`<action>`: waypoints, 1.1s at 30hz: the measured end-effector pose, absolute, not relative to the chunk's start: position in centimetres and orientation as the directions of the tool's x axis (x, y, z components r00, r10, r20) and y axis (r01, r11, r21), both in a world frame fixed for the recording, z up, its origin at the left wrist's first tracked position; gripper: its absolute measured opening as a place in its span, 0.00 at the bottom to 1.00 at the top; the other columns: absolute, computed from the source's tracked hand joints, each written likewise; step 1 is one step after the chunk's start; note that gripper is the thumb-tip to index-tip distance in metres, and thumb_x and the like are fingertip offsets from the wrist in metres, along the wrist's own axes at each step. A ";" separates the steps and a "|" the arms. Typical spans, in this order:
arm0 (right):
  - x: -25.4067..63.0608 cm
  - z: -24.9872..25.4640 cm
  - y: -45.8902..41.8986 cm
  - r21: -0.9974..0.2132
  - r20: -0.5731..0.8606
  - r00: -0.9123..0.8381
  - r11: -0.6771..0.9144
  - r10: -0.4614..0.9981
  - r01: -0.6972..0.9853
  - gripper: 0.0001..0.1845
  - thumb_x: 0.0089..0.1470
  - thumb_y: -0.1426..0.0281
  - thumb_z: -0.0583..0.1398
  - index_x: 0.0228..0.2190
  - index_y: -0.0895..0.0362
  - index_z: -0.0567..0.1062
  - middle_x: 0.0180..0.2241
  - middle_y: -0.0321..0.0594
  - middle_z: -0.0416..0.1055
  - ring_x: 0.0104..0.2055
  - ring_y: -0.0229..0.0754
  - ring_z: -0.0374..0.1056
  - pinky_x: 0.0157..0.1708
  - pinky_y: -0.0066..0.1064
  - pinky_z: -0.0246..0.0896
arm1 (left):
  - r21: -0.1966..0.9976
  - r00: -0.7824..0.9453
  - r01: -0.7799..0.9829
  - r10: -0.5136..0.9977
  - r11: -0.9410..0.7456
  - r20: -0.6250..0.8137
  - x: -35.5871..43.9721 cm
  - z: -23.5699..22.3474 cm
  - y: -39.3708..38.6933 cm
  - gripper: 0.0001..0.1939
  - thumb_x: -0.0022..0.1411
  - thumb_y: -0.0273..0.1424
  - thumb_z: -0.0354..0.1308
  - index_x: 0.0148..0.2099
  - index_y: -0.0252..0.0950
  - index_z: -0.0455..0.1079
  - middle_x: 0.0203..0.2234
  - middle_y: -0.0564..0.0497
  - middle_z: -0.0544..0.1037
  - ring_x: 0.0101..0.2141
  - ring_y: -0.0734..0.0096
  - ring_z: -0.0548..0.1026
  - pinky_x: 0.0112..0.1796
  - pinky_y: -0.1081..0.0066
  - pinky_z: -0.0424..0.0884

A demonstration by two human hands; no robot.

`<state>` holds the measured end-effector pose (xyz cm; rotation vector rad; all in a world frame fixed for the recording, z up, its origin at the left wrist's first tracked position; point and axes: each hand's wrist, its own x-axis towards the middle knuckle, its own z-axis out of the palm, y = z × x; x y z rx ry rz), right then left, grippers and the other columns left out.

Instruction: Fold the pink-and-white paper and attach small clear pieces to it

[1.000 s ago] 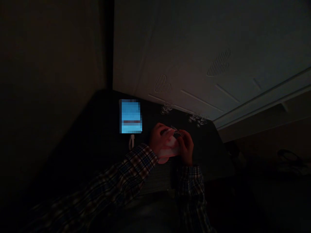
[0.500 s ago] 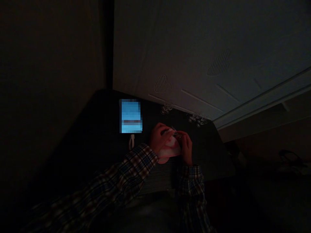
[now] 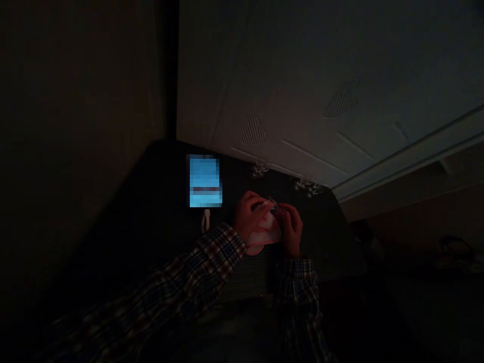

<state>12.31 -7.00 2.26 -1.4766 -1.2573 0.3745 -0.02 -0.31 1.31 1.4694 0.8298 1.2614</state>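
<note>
A: Where's the pink-white item (image 3: pixel 266 236)?
B: Ctr of the dark table (image 3: pixel 328 247), nr side, b/w the person's hands. Dim light, so details are fuzzy.
A: Left hand (image 3: pixel 246 218)?
B: Lies over the item's left part, fingers bent; can't tell if it's gripping.
A: Right hand (image 3: pixel 293 229)?
B: Thumb & fingers pinching a clear piece (image 3: pixel 279 208) at the item's far right edge.
A: Other stuff?
B: Lit screen (image 3: pixel 205 181) to the left, blurred out, w/ a pale loop (image 3: pixel 205 221) just on its nr side. Two shiny clusters, left one (image 3: pixel 260 169) & right one (image 3: pixel 308 187), at the far edge, by the heart-patterned panel (image 3: pixel 298 96).
</note>
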 end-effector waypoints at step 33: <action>12.2 2.0 -6.9 -0.823 0.438 0.337 0.222 0.833 0.522 0.12 0.53 0.68 0.53 0.41 0.54 0.65 0.40 0.40 0.64 0.43 0.39 0.61 0.42 0.32 0.58 | 0.952 0.194 -0.086 0.932 -0.293 0.305 -0.1 1.1 -0.1 0.09 0.51 0.38 0.55 0.30 0.38 0.71 0.31 0.52 0.67 0.34 0.72 0.69 0.34 0.70 0.68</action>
